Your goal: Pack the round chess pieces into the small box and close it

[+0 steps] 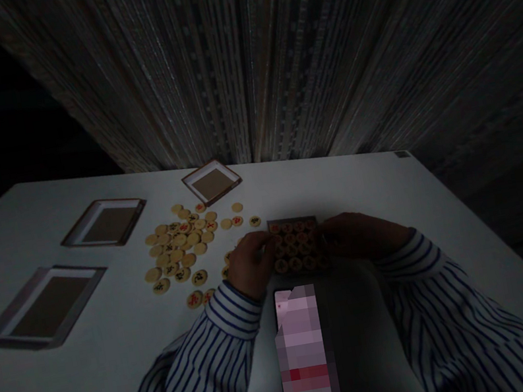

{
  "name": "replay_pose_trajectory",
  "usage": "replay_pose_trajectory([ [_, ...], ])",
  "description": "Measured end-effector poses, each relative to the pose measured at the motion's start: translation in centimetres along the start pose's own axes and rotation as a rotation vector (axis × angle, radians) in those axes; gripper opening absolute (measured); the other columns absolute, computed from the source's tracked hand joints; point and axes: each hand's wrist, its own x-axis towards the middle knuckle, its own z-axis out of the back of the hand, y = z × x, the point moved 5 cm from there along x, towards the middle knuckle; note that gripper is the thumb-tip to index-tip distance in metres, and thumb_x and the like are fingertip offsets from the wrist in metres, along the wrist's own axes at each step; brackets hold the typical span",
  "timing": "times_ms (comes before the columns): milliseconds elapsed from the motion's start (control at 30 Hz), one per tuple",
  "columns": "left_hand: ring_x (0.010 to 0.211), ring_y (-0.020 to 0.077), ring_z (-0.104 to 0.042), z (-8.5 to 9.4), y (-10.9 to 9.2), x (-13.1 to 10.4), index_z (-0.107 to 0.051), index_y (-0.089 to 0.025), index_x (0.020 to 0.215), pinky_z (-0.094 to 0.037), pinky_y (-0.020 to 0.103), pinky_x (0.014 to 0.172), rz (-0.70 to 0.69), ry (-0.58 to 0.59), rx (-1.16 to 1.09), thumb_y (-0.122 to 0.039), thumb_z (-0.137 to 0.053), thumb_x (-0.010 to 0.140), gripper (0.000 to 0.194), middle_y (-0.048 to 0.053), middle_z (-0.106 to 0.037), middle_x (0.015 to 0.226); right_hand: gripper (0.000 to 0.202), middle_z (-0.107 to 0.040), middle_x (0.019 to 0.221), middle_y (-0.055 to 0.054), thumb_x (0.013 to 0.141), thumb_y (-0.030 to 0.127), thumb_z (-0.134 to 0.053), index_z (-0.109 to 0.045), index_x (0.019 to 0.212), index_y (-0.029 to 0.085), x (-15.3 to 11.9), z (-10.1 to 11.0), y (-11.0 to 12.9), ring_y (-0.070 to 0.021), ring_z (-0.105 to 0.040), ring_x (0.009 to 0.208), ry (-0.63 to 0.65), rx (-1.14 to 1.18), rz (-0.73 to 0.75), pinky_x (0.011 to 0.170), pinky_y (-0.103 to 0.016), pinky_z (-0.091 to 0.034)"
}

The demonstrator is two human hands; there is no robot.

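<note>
A small shallow box (292, 220) on the white table holds Chinese chess pieces (292, 245) laid flat in rows, their characters dim in the shadow. At its left side is my left hand (251, 263), fingers curled in against the edge. My right hand (354, 234) closes on the opposite side, its fingertips dark and partly hidden. To the left lies a loose heap of round wooden chess pieces (179, 240), some face down, others showing red or black characters. A few of them are partly covered by my left hand.
Three shallow boxes or lids stand on the table: one at the back (213, 182), one at the left (104, 223) and one at the front left (45, 307). A lit phone (284, 300) lies between my forearms. A striped curtain (239, 59) hangs behind the table.
</note>
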Motion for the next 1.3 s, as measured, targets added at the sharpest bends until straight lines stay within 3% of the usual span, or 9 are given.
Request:
replay_pose_trajectory([
  [133, 0.076, 0.0157, -0.060, 0.1, 0.0, 0.1, -0.063, -0.015, 0.084, -0.048, 0.028, 0.072, -0.002, -0.007, 0.008, -0.022, -0.050, 0.079, 0.016, 0.005, -0.066, 0.080, 0.024, -0.066, 0.084, -0.005, 0.078, 0.028, -0.048, -0.063, 0.095, 0.020, 0.1, 0.4, -0.1, -0.0157, -0.059, 0.072, -0.064, -0.041, -0.020, 0.060, -0.025, -0.041],
  [300, 0.073, 0.0142, -0.060, 0.2, 0.2, 0.1, -0.063, -0.015, 0.084, -0.048, 0.026, 0.070, 0.012, -0.034, -0.011, -0.022, -0.050, 0.078, 0.015, 0.004, -0.065, 0.079, 0.022, -0.067, 0.082, -0.006, 0.082, 0.027, -0.045, -0.063, 0.090, 0.017, 0.2, 1.5, -0.3, -0.0170, -0.060, 0.074, -0.280, -0.143, -0.055, 0.063, -0.026, -0.042],
  [600, 0.065, 0.0122, -0.059, 0.4, 0.8, -0.2, -0.061, -0.017, 0.083, -0.047, 0.024, 0.064, 0.100, -0.099, -0.004, -0.021, -0.052, 0.076, 0.013, 0.002, -0.064, 0.072, 0.024, -0.068, 0.089, -0.006, 0.084, 0.020, -0.042, -0.063, 0.095, 0.018, -0.1, 2.4, 0.3, -0.0173, -0.063, 0.080, -0.507, -0.106, 0.061, 0.070, -0.029, -0.047],
  [1033, 0.063, 0.0119, -0.056, 1.2, -0.3, 0.0, -0.061, -0.016, 0.074, -0.046, 0.023, 0.060, 0.112, -0.061, -0.106, -0.014, -0.053, 0.072, 0.008, 0.002, -0.063, 0.069, 0.027, -0.069, 0.084, -0.008, 0.083, 0.020, -0.042, -0.062, 0.101, 0.018, -0.4, 2.9, 1.6, -0.0174, -0.063, 0.073, -0.616, -0.113, 0.115, 0.065, -0.030, -0.050],
  [1300, 0.061, 0.0118, -0.056, 4.0, -0.4, -0.4, -0.062, -0.016, 0.075, -0.044, 0.022, 0.057, 0.101, -0.002, -0.091, -0.019, -0.054, 0.073, 0.008, 0.002, -0.063, 0.068, 0.025, -0.069, 0.090, -0.007, 0.080, 0.019, -0.045, -0.062, 0.098, 0.019, 0.2, 3.2, 2.8, -0.0178, -0.063, 0.078, -0.599, -0.074, 0.160, 0.071, -0.032, -0.049],
])
